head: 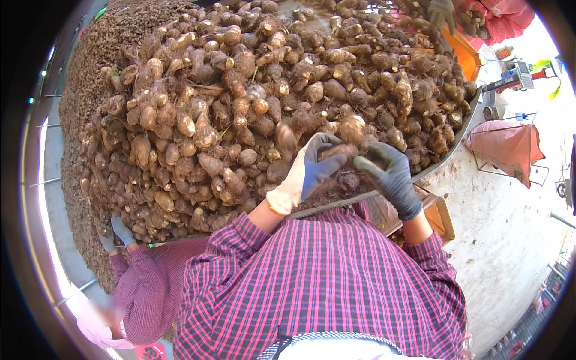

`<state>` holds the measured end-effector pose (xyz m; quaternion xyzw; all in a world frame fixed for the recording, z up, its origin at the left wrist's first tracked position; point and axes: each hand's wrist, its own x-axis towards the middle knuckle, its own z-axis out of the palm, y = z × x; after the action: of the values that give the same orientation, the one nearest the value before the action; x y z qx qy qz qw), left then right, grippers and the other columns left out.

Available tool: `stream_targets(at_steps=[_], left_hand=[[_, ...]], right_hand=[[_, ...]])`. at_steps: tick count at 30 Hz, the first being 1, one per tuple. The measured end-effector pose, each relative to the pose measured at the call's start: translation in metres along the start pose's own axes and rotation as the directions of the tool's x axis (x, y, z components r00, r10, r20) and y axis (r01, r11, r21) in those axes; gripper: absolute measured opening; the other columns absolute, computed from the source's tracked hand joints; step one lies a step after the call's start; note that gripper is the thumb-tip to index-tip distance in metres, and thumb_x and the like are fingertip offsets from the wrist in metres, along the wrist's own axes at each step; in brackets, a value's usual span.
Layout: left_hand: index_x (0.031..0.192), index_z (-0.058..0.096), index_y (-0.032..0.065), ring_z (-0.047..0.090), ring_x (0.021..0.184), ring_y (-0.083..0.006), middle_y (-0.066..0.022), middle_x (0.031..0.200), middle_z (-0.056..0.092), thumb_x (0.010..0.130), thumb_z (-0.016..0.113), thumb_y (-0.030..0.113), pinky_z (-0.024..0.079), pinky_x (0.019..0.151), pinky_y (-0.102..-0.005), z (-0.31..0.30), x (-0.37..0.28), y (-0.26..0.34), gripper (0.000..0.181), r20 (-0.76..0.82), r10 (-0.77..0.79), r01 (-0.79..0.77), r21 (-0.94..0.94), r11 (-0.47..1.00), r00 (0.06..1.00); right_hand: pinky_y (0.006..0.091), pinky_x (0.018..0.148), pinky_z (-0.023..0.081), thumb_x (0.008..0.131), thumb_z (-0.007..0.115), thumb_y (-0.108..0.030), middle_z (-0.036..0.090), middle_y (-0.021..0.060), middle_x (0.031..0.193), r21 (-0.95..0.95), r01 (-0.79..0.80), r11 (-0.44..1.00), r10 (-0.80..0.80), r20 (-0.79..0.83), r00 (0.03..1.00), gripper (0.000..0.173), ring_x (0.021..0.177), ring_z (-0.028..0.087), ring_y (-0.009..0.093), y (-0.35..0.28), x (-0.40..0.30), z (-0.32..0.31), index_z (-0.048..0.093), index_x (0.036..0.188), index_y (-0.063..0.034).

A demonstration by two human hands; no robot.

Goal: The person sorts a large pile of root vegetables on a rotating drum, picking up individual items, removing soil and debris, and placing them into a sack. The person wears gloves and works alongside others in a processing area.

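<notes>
A large heap of brown taro corms (234, 108), many with pale cut ends, lies on a table with a raised metal edge (342, 201). My left hand (315, 166), in a white and blue work glove, curls around a blurred brown corm (338, 153) near the table's front edge. Close to its right is my right hand (389, 175) in a dark grey glove, fingers bent toward the same corm. Whether the right hand grips anything cannot be told. Another corm (352, 129), blurred, is just above both hands.
At lower left a co-worker's gloved hands (120, 230) touch the heap. Another person's glove (441, 15) is at top right. A pink sack (508, 146) hangs in a metal frame at right, below a scale (522, 74). An orange-brown container (438, 218) stands under the table edge.
</notes>
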<state>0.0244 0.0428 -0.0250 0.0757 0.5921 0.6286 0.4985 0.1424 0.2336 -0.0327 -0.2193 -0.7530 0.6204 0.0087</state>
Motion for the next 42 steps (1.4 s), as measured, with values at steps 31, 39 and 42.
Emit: stream_targets(at_steps=[31,39,42], left_hand=[[0.154,0.037,-0.0041,0.054,0.132,-0.0441,-0.0307,0.143,0.052,0.094,0.075,0.030,0.042,0.113,-0.0506,-0.002,0.036,0.004,0.079,0.134,0.263,-0.216,0.926,0.310,0.955],[0.165,0.024,0.0126,0.026,0.152,-0.0490,-0.0320,0.162,0.029,0.091,0.068,0.058,0.020,0.121,-0.0653,0.016,0.140,0.027,0.098,0.321,0.138,-0.294,0.937,-0.188,0.937],[0.167,0.020,0.0150,0.015,0.157,-0.0483,-0.0307,0.168,0.017,0.093,0.059,0.067,0.012,0.119,-0.0733,0.024,0.198,0.021,0.098,0.235,0.086,-0.222,0.965,-0.142,0.968]], right_hand=[[0.0497,0.106,0.048,0.090,0.076,-0.046,0.068,0.0165,0.130,-0.822,-0.382,0.422,0.288,-0.278,0.916,0.062,0.122,0.065,0.035,0.008,-0.138,-0.147,0.060,0.139,-0.0110],[0.0645,0.124,0.012,0.088,0.067,-0.066,0.020,0.0232,0.169,-0.921,0.099,0.376,-0.176,0.034,0.984,0.091,0.157,0.012,0.045,0.048,0.056,-0.100,0.034,0.163,-0.0277],[0.0717,0.121,0.007,0.090,0.059,-0.072,0.019,0.0184,0.171,-0.950,0.159,0.268,-0.304,0.074,0.950,0.090,0.158,0.006,0.046,0.068,0.115,-0.111,0.032,0.164,-0.0292]])
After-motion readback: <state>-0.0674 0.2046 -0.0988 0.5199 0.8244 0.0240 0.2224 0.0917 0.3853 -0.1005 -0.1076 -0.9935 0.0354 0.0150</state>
